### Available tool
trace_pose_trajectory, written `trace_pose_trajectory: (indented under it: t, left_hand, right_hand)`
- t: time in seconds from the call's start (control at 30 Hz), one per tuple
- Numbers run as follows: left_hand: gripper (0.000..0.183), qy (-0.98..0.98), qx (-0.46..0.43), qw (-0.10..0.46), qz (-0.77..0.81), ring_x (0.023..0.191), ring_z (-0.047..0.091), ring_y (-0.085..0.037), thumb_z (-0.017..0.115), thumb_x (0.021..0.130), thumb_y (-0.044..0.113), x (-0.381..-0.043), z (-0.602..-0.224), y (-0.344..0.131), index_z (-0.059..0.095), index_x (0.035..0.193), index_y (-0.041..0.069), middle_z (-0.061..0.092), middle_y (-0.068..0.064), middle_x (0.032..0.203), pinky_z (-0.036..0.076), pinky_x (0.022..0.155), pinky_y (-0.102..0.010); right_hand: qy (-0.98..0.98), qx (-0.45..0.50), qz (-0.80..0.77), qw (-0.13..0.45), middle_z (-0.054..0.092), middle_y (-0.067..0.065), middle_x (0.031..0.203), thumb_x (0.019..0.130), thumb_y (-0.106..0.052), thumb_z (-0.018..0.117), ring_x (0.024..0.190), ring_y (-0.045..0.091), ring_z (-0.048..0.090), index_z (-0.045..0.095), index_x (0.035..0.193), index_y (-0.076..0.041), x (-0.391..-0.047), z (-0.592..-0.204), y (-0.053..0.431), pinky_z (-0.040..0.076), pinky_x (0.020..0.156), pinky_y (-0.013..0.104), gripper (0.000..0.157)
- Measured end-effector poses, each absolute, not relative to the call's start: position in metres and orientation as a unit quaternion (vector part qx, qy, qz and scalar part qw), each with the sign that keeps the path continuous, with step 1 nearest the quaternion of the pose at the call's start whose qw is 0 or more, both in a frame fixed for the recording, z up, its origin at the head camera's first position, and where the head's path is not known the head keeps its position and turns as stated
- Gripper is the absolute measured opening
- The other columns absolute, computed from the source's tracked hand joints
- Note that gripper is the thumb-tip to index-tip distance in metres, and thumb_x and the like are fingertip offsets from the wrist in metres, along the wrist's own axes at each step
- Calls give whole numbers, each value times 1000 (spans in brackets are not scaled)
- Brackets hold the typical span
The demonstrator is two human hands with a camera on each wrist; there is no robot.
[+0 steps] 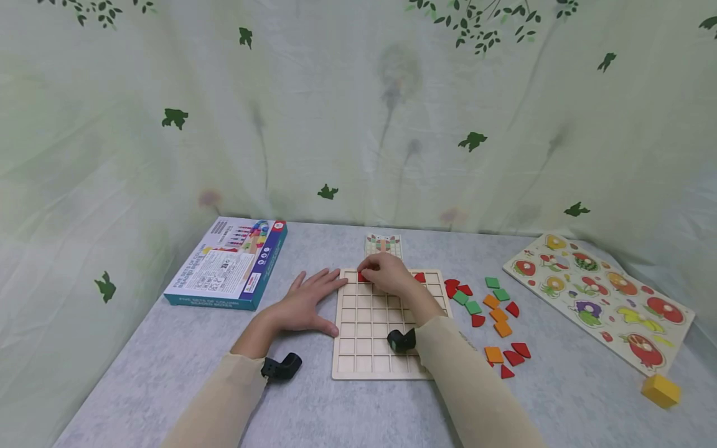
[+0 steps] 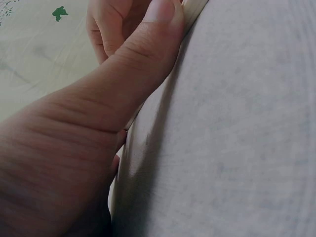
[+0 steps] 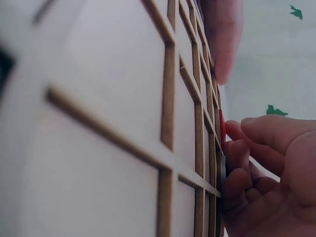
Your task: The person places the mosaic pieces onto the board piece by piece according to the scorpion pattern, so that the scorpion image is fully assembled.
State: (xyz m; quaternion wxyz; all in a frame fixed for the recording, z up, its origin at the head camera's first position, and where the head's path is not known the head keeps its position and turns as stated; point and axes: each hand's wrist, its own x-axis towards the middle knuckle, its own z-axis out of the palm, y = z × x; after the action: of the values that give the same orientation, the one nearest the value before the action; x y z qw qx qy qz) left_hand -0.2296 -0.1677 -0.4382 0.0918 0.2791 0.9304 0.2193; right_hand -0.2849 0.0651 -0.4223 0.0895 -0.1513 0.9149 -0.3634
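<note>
A pale wooden grid board (image 1: 354,363) lies flat on the table. My left hand (image 1: 305,303) rests with fingers spread at its left side, the thumb against the board's edge. Over the far row, my right hand (image 1: 388,274) is bent down, thumb and fingertips at a red piece (image 1: 361,278) in a cell near the left corner. The right wrist view shows those curled fingers close around the red piece (image 3: 221,129), partly hiding it. Another red piece (image 1: 419,277) sits farther right in the far row. Behind the board lies a small pattern card (image 1: 383,244).
Right of the board are scattered red pieces (image 1: 513,358), green pieces (image 1: 473,307) and orange pieces (image 1: 498,315). A boxed set (image 1: 218,267) lies at the left. At the right are a fruit puzzle board (image 1: 602,292) and a yellow block (image 1: 661,391).
</note>
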Motion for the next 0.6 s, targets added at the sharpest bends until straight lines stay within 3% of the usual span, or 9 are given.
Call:
trace_pose_trajectory:
  t: [0.47,0.6]
  left_hand:
    - [110,931,277,99,218,157,9,-33,80,69,66,-232,-439,-170,30,158,26,19,-5,169,-5,122,-67]
    - [109,930,279,97,218,157,10,-33,80,69,66,-231,-438,-168,32,158,25,20,-5,169,-6,122,-66]
  right_hand:
    - [856,-157,-480,109,66,6,121,101,-24,59,95,20,61,68,124,-13,-273,-418,80,53,74,29,27]
    - [843,-157,-503,106,66,9,125,102,-23,57,99,25,63,66,127,-11,-266,-410,87,55,77,33,29]
